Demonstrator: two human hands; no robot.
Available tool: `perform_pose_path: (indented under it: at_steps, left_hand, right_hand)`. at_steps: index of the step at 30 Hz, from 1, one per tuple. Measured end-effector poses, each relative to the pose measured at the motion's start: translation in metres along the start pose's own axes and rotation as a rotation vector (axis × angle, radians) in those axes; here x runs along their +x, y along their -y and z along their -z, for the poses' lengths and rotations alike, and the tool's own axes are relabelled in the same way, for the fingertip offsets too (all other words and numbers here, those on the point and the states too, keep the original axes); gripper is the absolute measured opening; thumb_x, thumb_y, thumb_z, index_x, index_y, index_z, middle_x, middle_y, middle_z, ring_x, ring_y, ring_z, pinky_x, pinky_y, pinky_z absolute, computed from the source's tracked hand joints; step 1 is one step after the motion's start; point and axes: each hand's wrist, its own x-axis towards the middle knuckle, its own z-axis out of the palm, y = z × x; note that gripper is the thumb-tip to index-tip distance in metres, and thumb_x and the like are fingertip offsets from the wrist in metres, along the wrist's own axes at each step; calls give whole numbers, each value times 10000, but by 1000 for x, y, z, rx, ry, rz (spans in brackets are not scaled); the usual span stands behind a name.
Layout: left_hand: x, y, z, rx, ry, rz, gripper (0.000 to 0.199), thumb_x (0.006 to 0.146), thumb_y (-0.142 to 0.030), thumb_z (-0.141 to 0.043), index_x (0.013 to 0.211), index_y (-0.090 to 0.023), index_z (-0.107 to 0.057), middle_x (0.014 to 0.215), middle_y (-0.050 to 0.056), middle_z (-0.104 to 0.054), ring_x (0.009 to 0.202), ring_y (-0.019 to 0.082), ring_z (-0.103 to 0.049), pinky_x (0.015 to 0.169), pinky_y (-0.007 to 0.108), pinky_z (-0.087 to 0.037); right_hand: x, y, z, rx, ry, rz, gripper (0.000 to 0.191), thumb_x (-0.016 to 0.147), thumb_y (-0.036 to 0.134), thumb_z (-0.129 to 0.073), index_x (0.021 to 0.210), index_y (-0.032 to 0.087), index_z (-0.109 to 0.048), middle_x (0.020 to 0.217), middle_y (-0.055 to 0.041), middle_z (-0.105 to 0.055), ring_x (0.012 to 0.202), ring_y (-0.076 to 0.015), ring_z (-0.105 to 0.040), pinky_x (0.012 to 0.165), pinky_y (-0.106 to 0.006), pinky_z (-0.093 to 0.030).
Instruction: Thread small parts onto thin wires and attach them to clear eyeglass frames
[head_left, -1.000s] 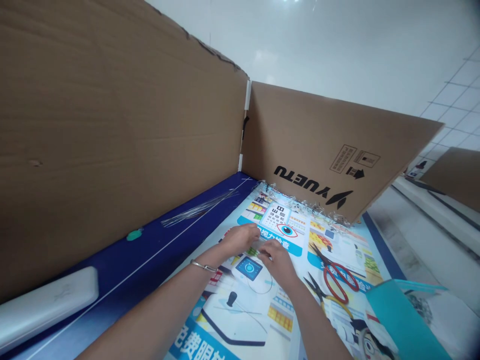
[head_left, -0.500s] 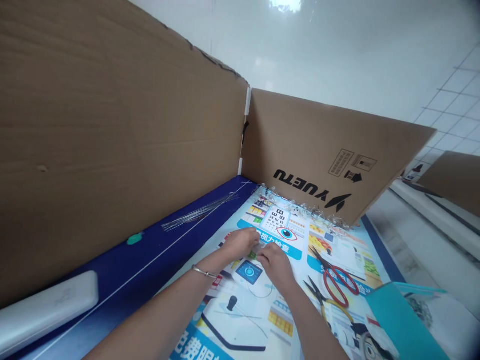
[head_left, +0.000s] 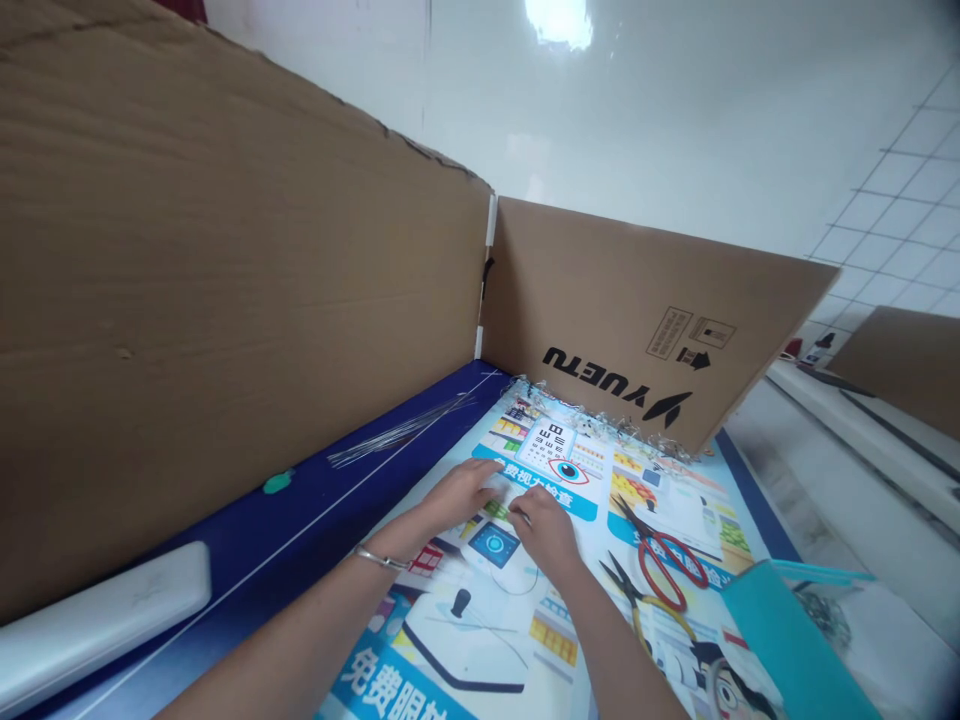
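**My hands on the 免费视力检查 poster (head_left: 660,490), YUETU cardboard (head_left: 622,330) right behind it**
Left hand (head_left: 459,495) lies open and flat on it; right hand (head_left: 544,530) is curled, can't tell if it's gripping anything.

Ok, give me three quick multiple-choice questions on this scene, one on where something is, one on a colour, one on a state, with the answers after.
1. Where do the red-handled scissors lie?
A) On the printed eye-test poster
B) On the dark blue strip
C) On the floor

2. What colour are the handles of the pliers?
A) Blue
B) Yellow
C) Green

3. How are the left hand and the right hand placed?
A) At opposite edges of the poster
B) Both raised against the cardboard
C) Close together, low over the poster

Answers: 1 A, the scissors lie on the poster, right of the hands. 2 B, the handles show yellow beside the scissors' red loops. 3 C, the two hands sit side by side at the poster.
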Motion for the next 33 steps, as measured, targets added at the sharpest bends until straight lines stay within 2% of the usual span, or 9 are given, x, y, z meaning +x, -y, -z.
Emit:
perform_pose_path:
  at_steps: [3,7,10,15,19,25,29,33]
  left_hand:
    - [-16,-3,8,0,-10,3,389,793,-217,-529,1181,-198,-508,1183,73,-562,1092,205,-486,942,315,-371]
    - [-34,-11,15,20,3,-41,313,791,-242,-558,1102,-222,-550,1090,51,-611,1018,200,-529,935,324,-364]
    - [-39,-17,17,61,19,-81,238,794,-254,-561,1030,-224,-581,1060,49,-623,1004,202,-537,927,327,-360]
    - [-39,-20,19,120,50,-103,205,819,-220,-526,1014,-216,-588,995,55,-646,998,200,-546,916,322,-360]
    - [-41,-16,15,181,57,-123,272,835,-232,-507,1102,-210,-555,1096,69,-620,1098,212,-499,965,348,-318]
    - [-46,-3,8,214,77,-170,394,862,-300,-465,1248,-221,-451,1280,75,-508,1208,213,-415,1014,367,-269]
    - [-46,-2,11,187,61,-172,349,865,-309,-461,1206,-235,-488,1317,65,-471,1211,191,-416,1023,345,-259]
    - [-44,-5,14,174,46,-160,314,866,-303,-467,1170,-242,-512,1266,53,-523,1196,175,-432,1003,320,-278]
  right_hand:
    - [-1,-1,0,5,-5,5,97,796,249,-545,833,261,-633,878,-11,-560,835,-146,-531,746,-235,-403]
    - [-1,-1,0,11,-12,13,127,786,240,-550,878,260,-636,893,-18,-573,864,-159,-532,766,-251,-407]
    - [-1,0,0,15,-19,20,141,791,227,-541,895,247,-635,906,-28,-581,876,-167,-532,784,-266,-407]
    - [0,4,4,25,-15,46,128,810,201,-516,804,233,-639,862,-17,-597,869,-160,-534,789,-260,-405]
    - [-2,8,5,28,-9,60,148,812,200,-513,765,239,-648,863,-11,-600,878,-161,-528,793,-263,-404]
    - [-2,8,5,33,-11,82,170,817,205,-510,815,262,-670,926,-14,-609,913,-178,-516,838,-301,-388]
    - [-2,8,5,33,-3,100,168,813,197,-514,850,264,-664,926,-1,-625,912,-178,-514,848,-304,-379]
    - [-3,8,4,11,-23,105,174,821,199,-501,875,260,-654,916,11,-635,899,-165,-521,844,-279,-378]
